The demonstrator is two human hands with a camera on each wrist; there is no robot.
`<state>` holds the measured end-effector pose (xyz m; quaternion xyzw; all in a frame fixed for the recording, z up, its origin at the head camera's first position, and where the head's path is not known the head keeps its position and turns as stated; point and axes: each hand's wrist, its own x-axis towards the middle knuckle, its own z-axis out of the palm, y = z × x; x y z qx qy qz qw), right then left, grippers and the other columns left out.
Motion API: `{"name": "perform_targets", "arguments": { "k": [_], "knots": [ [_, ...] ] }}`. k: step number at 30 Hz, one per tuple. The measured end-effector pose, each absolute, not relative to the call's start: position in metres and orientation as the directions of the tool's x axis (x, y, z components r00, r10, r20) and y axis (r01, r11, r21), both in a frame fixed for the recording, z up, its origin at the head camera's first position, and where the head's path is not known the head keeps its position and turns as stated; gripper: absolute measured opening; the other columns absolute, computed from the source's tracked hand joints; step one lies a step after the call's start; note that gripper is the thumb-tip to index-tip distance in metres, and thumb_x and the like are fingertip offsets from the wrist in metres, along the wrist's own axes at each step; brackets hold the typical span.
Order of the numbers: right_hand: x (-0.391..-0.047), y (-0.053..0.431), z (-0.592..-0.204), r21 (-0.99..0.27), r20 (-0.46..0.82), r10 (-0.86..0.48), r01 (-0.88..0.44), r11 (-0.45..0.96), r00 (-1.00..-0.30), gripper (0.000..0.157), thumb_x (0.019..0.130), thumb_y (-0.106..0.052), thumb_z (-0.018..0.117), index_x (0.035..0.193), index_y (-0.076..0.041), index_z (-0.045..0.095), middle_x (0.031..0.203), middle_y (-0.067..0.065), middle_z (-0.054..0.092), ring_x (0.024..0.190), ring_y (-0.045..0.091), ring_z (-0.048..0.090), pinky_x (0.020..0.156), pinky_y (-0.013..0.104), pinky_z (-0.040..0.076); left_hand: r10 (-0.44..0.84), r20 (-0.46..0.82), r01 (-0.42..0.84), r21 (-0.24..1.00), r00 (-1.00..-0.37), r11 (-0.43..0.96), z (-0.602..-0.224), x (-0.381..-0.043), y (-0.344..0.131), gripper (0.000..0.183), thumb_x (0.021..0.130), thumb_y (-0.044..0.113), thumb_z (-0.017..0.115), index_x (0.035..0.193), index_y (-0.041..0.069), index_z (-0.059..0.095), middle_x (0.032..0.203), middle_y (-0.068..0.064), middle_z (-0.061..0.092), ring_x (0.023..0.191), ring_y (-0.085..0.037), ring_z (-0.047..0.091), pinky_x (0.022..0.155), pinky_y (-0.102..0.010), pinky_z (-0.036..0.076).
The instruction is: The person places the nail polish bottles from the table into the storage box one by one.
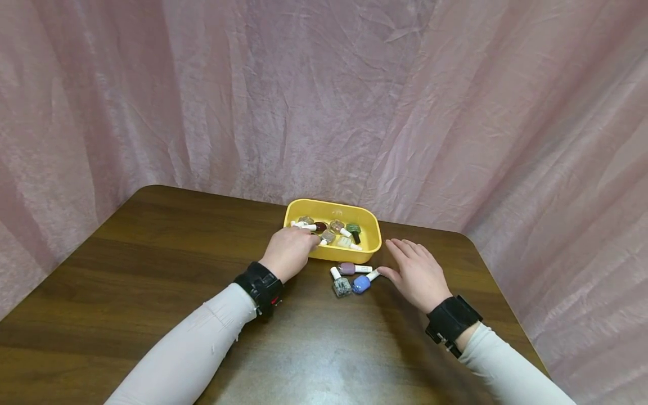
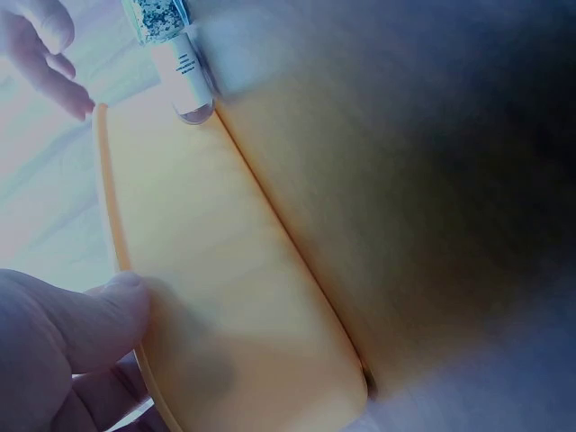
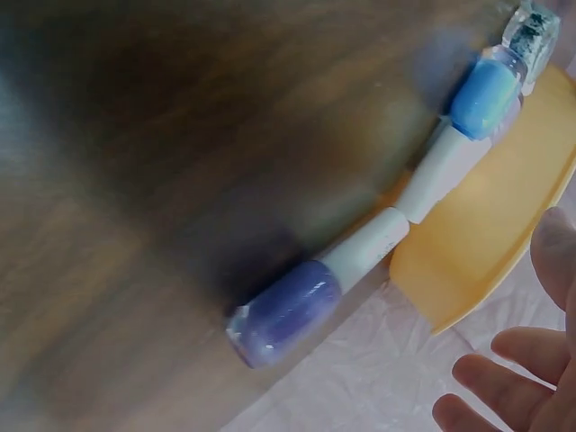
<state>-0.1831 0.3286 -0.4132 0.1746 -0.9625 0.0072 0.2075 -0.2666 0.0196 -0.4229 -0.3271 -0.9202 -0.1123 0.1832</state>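
Observation:
At the near left corner of a yellow plastic bin (image 1: 334,254), my left hand (image 1: 289,247) grips the rim. Its thumb (image 2: 117,301) lies against the wall, with the fingers on the other side of the rim. Several nail polish bottles lie in the bin, among them a green one (image 1: 354,228). To the right, my right hand (image 1: 417,275) hovers with fingers spread, holding nothing. In front of the bin lie a mauve polish bottle (image 1: 346,269), a blue one (image 1: 361,284) and a glitter one (image 1: 341,287). A purple bottle (image 3: 288,313) shows in the right wrist view.
The bin stands near the far edge of a brown wooden table (image 1: 167,270). Pink fabric (image 1: 324,112) hangs just behind that edge and along the right side. Each wrist wears a black strap (image 1: 259,286).

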Motion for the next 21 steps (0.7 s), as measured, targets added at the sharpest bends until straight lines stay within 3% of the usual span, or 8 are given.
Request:
{"name": "perform_targets", "arguments": {
  "k": [21],
  "knots": [
    [-0.175,0.342,-0.432,0.045,0.311,-0.294,-0.295,0.954,-0.904,0.067,0.096,-0.033,0.089,0.148,0.001,0.066,0.143,0.02,0.069,0.134,0.043,0.064,0.116,0.06,0.048,0.561,0.418,0.641,0.07,-0.714,0.764,-0.42,-0.265,0.021,0.011,0.104,0.016,0.077,0.109,0.014,0.086,0.102,-0.005,0.082,0.094,-0.031,0.077,0.084,-0.048,0.062]
  ]
}}
